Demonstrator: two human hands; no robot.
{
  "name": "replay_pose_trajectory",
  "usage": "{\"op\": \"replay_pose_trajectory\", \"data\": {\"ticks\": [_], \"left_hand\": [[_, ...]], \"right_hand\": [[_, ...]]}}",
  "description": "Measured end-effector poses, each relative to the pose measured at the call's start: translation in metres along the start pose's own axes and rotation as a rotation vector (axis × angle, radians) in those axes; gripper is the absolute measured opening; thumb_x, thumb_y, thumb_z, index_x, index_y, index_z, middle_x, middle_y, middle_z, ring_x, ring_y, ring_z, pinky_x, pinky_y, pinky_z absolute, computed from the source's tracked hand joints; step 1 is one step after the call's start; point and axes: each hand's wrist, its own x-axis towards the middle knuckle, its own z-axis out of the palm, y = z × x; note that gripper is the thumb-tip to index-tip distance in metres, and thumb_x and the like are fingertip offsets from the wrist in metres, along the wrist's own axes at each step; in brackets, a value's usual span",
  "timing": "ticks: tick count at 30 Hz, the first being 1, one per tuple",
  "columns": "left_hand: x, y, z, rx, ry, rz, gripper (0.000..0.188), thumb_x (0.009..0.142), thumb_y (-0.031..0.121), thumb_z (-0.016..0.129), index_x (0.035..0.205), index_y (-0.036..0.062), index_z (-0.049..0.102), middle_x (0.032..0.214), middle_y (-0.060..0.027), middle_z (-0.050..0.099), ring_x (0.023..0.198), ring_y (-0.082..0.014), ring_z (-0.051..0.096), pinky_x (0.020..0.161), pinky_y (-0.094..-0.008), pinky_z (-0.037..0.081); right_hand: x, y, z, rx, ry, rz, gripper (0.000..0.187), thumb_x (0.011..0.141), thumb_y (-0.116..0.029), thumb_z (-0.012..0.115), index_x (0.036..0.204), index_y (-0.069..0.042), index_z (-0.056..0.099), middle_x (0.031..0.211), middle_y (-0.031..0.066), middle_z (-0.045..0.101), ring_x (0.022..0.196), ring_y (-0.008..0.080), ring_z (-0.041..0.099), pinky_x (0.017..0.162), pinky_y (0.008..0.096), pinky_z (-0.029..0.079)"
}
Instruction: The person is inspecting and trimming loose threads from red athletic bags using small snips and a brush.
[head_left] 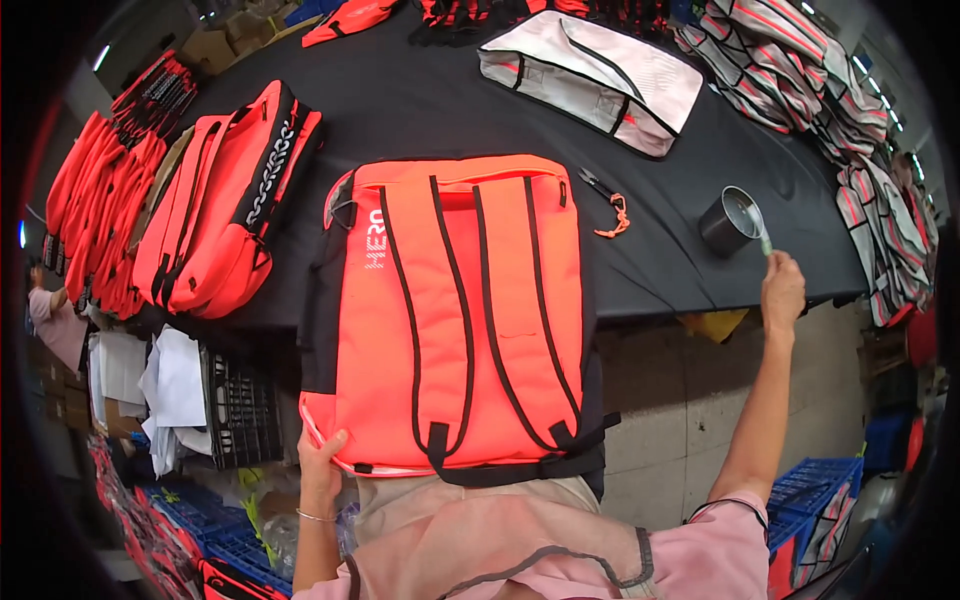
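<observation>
A neon coral backpack [530,330] with black trim lies with its two shoulder straps facing up, partly on the table and partly over my lap. At its lower left corner my left hand [320,462] is closed on the edge, thumb on top. Out to the right, my right hand [783,285] grips a thin tool with a pale handle [765,240]. The tool's far end reaches the rim of a dark metal cup [722,232]; what is inside the cup cannot be made out. Small thread snips [594,182] with an orange cord lie between backpack and cup.
Another coral backpack [215,205] rests at the table's left, by a stack of coral pieces [95,215]. A white bag with black edging [600,85] sits at the back. Grey-white bags [780,60] are piled along the right. A black crate [240,410] stands below left.
</observation>
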Motion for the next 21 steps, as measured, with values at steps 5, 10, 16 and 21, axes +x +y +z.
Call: {"op": "replay_pose_trajectory", "data": {"ticks": [5,10,16,21], "left_hand": [[0.015,0.019,-0.022,0.075,-0.086,-0.037,0.058,0.080,0.001,0.071,0.133,-0.0048,0.048,0.125,-0.0139,0.062,0.113,-0.0247,0.063,0.100,-0.0376,0.049],[0.044,0.040,-0.035,0.092,-0.168,-0.127,0.053,0.081,0.002,0.070,0.130,-0.0050,0.051,0.123,-0.0140,0.064,0.110,-0.0237,0.064,0.097,-0.0373,0.051],[0.079,0.093,-0.042,0.246,-0.268,-0.177,0.043,0.084,0.003,0.070,0.124,-0.0065,0.057,0.118,-0.0136,0.067,0.104,-0.0232,0.067,0.094,-0.0368,0.053],[0.124,0.195,-0.053,0.597,-0.368,-0.313,0.047,0.084,0.009,0.073,0.126,-0.0064,0.058,0.120,-0.0135,0.066,0.105,-0.0221,0.066,0.091,-0.0374,0.055]], "right_hand": [[-0.012,-0.001,0.001,0.191,0.159,0.045,0.023,0.099,-0.025,0.055,0.108,-0.008,0.067,0.100,0.0165,0.067,0.093,0.0402,0.064,0.078,0.0491,0.052],[-0.026,0.026,0.040,0.123,0.098,-0.005,0.022,0.099,-0.022,0.056,0.110,-0.007,0.067,0.100,0.0155,0.068,0.090,0.0380,0.066,0.076,0.0459,0.052],[-0.031,0.019,0.036,0.167,0.112,-0.007,0.021,0.097,-0.019,0.058,0.107,-0.004,0.067,0.099,0.0169,0.068,0.089,0.0378,0.066,0.075,0.0448,0.052],[-0.031,0.006,0.009,0.447,0.137,0.142,0.025,0.097,-0.022,0.062,0.112,-0.003,0.069,0.093,0.0152,0.072,0.083,0.0237,0.071,0.073,0.0345,0.054]]}}
